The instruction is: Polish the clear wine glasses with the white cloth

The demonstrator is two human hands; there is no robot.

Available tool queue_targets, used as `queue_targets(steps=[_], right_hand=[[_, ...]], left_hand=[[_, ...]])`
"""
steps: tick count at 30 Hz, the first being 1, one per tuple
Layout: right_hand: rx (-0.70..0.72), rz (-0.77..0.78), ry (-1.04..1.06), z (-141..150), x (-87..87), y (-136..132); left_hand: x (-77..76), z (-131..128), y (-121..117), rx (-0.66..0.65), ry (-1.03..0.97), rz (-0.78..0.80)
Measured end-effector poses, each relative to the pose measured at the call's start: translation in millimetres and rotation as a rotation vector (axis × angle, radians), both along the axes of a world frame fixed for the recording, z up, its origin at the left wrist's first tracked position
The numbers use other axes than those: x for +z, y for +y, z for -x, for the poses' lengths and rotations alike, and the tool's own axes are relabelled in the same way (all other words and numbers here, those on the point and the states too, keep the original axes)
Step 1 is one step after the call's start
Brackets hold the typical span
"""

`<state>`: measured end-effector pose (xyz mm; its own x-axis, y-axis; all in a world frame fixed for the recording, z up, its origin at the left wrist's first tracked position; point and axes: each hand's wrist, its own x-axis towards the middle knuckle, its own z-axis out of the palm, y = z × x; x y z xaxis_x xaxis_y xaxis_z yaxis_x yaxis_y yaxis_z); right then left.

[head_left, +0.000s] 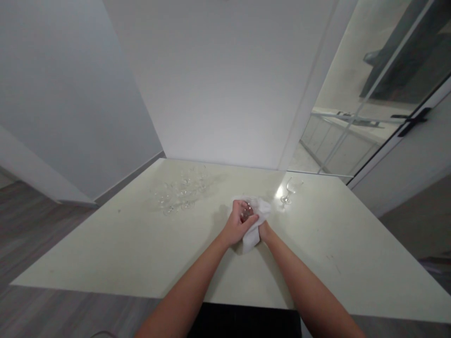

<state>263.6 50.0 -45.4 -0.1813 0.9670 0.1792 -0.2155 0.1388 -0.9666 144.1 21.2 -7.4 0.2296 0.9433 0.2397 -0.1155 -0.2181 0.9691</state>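
Note:
Over the middle of the table, my left hand [238, 222] is closed around a stemmed glass [247, 212], whose clear base or rim shows between thumb and fingers. A white cloth [252, 238] wraps the glass from the right side. My right hand [265, 230] is mostly covered by this cloth and presses it against the glass; its fingers are hidden. Off to the right, a single clear wine glass [291, 186] stands upright on the table.
A cluster of several clear stemmed glasses [183, 190] stands at the left back of the white table [141, 253]. A white wall panel [225, 94] rises behind the table. At the right is a glazed door with a black handle [410, 121].

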Motion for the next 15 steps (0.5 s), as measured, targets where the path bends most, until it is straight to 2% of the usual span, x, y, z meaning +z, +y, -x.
queue_targets(steps=[3,7,11,15], right_hand=[[0.023,-0.079,-0.063,-6,1.5,1],[-0.121,-0.221,-0.179,-15,8.6,1],[-0.144,-0.237,-0.154,-19,15.6,-2],[-0.109,-0.269,-0.162,-25,10.1,2]], left_hand=[[-0.9,3,6,-0.053,0.041,0.052],[-1.2,6,10,-0.144,0.059,0.102],[-1.3,10,8,-0.264,0.063,0.206],[2.0,19,8,-0.324,0.079,0.313]])
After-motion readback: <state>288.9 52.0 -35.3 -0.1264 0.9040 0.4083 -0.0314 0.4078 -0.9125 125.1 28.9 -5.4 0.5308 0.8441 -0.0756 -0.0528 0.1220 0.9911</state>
